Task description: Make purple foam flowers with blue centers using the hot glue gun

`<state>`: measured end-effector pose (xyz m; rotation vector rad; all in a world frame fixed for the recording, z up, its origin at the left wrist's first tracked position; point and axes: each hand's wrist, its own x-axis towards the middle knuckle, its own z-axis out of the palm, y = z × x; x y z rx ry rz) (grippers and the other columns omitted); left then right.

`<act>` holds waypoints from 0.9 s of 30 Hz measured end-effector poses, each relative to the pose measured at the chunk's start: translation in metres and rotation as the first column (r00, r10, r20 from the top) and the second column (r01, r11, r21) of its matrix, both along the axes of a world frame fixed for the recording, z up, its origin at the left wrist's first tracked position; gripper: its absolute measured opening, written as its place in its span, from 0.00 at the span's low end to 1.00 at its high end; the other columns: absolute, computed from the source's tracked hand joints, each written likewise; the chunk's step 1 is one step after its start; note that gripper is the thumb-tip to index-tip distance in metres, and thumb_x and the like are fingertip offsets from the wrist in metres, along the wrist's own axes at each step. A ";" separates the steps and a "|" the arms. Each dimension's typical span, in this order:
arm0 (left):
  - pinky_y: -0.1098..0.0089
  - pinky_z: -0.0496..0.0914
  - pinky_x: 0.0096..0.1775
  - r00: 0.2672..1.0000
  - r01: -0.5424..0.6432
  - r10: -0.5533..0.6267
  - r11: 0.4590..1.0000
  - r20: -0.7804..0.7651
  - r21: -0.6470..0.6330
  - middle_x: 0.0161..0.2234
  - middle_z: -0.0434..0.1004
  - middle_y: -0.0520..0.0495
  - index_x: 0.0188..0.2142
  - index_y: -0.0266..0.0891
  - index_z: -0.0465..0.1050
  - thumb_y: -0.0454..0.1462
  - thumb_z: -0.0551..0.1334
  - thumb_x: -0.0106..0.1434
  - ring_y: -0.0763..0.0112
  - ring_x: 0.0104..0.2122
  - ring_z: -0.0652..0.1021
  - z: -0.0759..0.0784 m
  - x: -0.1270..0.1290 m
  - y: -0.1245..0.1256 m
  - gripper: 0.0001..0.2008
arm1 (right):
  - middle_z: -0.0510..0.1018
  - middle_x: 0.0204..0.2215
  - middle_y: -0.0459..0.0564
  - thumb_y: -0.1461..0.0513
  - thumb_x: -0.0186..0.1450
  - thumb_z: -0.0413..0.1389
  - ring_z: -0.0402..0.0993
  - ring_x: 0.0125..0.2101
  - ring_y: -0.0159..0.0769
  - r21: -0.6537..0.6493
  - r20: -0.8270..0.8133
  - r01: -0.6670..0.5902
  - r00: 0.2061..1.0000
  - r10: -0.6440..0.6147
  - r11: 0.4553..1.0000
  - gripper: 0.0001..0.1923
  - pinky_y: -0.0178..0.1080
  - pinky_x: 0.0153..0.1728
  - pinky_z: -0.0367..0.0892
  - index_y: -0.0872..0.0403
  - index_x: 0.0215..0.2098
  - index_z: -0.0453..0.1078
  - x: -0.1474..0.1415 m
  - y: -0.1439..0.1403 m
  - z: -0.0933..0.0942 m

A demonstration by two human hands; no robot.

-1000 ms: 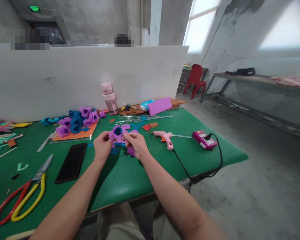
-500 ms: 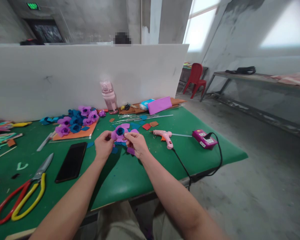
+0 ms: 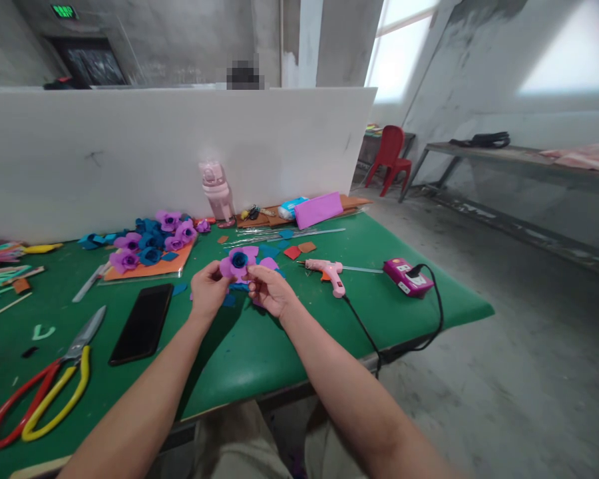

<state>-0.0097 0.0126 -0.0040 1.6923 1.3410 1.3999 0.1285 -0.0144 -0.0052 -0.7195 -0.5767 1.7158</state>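
flower (image 3: 238, 261) risen slightly; both hands' fingers (image 3: 218, 275) pinch it, label on box (image 3: 408, 277) seemingly unreadable.

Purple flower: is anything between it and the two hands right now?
Nothing visible. The left hand and right hand both pinch the purple flower directly, lifted above the green table.

Purple flower (image 3: 239, 262) with blue centre; green table (image 3: 259, 352).

Black phone (image 3: 142, 323), scissors (image 3: 40, 389) and glue gun (image 3: 328, 271) lie nearby.
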 end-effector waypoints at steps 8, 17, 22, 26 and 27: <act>0.74 0.67 0.24 0.963 0.021 0.016 0.991 0.271 -0.132 0.20 0.74 0.52 0.26 0.34 0.73 0.38 0.68 0.39 0.73 0.20 0.73 0.008 0.004 -0.001 0.13 | 0.73 0.21 0.42 0.55 0.51 0.59 0.59 0.13 0.21 0.189 0.205 0.248 0.936 -0.285 0.950 0.12 0.28 0.13 0.55 0.55 0.28 0.70 0.003 0.003 0.004; 0.76 0.66 0.23 0.984 0.032 -0.014 0.994 0.180 -0.100 0.19 0.73 0.55 0.26 0.36 0.74 0.32 0.66 0.39 0.74 0.20 0.72 0.006 0.004 -0.003 0.10 | 0.64 0.11 0.41 0.50 0.54 0.55 0.56 0.13 0.24 0.320 0.365 0.158 0.889 -0.276 0.934 0.18 0.30 0.16 0.53 0.55 0.19 0.68 -0.002 0.000 0.003; 0.76 0.66 0.23 0.984 0.044 -0.025 0.994 0.177 -0.102 0.19 0.74 0.55 0.26 0.36 0.74 0.30 0.64 0.39 0.74 0.21 0.73 0.007 0.004 -0.003 0.10 | 0.70 0.15 0.44 0.51 0.53 0.56 0.58 0.13 0.24 0.322 0.307 0.174 0.911 -0.276 0.931 0.17 0.30 0.16 0.54 0.55 0.16 0.68 -0.003 -0.001 0.005; 0.76 0.65 0.22 0.974 0.029 -0.003 0.993 0.228 -0.111 0.18 0.73 0.54 0.24 0.36 0.73 0.31 0.65 0.40 0.73 0.21 0.73 0.003 0.001 0.000 0.07 | 0.69 0.15 0.45 0.48 0.55 0.54 0.59 0.14 0.25 0.218 0.182 0.209 0.951 -0.250 0.953 0.20 0.30 0.16 0.55 0.56 0.17 0.69 0.001 -0.001 0.007; 0.75 0.65 0.22 0.968 0.031 -0.003 0.994 0.252 -0.109 0.19 0.74 0.53 0.24 0.36 0.73 0.32 0.65 0.41 0.73 0.21 0.74 0.003 0.001 0.000 0.07 | 0.69 0.14 0.44 0.48 0.55 0.54 0.59 0.14 0.24 0.173 0.139 0.229 0.957 -0.254 0.958 0.21 0.30 0.16 0.55 0.56 0.17 0.69 0.002 0.000 0.007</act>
